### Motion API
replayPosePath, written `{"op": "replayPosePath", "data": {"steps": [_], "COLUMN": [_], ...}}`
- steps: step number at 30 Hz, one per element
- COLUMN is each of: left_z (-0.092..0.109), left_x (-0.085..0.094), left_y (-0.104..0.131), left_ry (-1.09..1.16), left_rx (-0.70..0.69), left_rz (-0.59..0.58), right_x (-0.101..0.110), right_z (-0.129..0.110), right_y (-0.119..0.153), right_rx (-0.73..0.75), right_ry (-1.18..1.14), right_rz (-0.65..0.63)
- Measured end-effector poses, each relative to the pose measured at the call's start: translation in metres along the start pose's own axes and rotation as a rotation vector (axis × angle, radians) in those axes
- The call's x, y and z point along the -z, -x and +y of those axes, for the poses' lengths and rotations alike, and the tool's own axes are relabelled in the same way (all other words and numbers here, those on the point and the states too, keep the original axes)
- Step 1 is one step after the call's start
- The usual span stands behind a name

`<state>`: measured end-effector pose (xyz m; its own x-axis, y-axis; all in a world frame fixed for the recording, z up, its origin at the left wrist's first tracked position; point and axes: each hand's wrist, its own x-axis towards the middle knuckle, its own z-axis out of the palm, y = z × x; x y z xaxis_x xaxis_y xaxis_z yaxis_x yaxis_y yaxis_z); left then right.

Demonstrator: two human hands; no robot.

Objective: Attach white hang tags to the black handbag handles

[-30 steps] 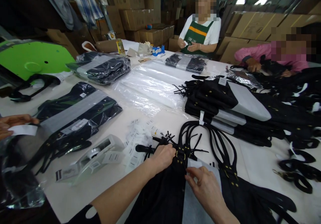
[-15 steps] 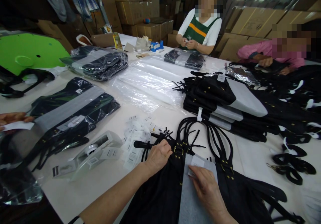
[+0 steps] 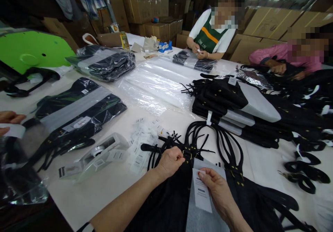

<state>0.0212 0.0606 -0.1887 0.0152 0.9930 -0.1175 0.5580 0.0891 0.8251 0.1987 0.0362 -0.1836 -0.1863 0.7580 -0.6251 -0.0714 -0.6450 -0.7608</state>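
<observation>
A black bag (image 3: pixel 166 200) with thin looped handles and brass buckles lies right in front of me. A pale grey-white wrapping strip (image 3: pixel 194 216) runs across its middle. My left hand (image 3: pixel 170 161) is closed in a pinch beside one buckle (image 3: pixel 186 154); what its fingers hold, if anything, is hidden. My right hand (image 3: pixel 217 187) grips a white printed label (image 3: pixel 201 194) between thumb and fingers, over the strip. Left of the bag is a heap of small printed labels (image 3: pixel 142 155). A tape dispenser (image 3: pixel 96 155) stands beyond my left forearm.
Stacked black bags (image 3: pixel 221 96) sit at the right, black straps (image 3: pixel 303 171) beside them. Bagged goods (image 3: pixel 104 63) and clear plastic sleeves (image 3: pixel 151 83) lie further back. A co-worker's hand (image 3: pixel 11 119) shows at the left edge; two people work across the table.
The label in my right hand has turned to lie along the strip, its printed face now showing. My left hand stays pinched near the buckle. The view has shifted slightly.
</observation>
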Motion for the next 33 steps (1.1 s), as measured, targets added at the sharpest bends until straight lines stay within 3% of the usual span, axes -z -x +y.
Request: {"op": "replayPosePath", "data": {"steps": [3, 7, 17, 22, 28, 33], "left_z": [0.0, 0.001, 0.005, 0.006, 0.004, 0.009], "left_x": [-0.013, -0.029, -0.05, -0.053, -0.055, -0.051], "left_y": [0.006, 0.012, 0.013, 0.014, 0.015, 0.016], "left_ry": [0.17, 0.373, 0.528, 0.464, 0.234, 0.142], "left_rx": [0.095, 0.266, 0.458, 0.454, 0.386, 0.355], "left_rz": [-0.054, -0.172, 0.004, 0.037, 0.026, 0.024], "right_x": [0.0, -0.002, -0.008, -0.01, -0.009, -0.011], "right_z": [0.015, 0.025, 0.042, 0.04, 0.043, 0.047], "right_y": [-0.007, -0.009, -0.017, -0.016, -0.018, -0.018], "right_rx": [0.057, 0.155, 0.255, 0.405, 0.607, 0.841], "right_ry": [-0.049, 0.054, 0.372, 0.629, 0.82, 1.028], "right_rz": [0.051, 0.061, 0.186, 0.313, 0.328, 0.432]}}
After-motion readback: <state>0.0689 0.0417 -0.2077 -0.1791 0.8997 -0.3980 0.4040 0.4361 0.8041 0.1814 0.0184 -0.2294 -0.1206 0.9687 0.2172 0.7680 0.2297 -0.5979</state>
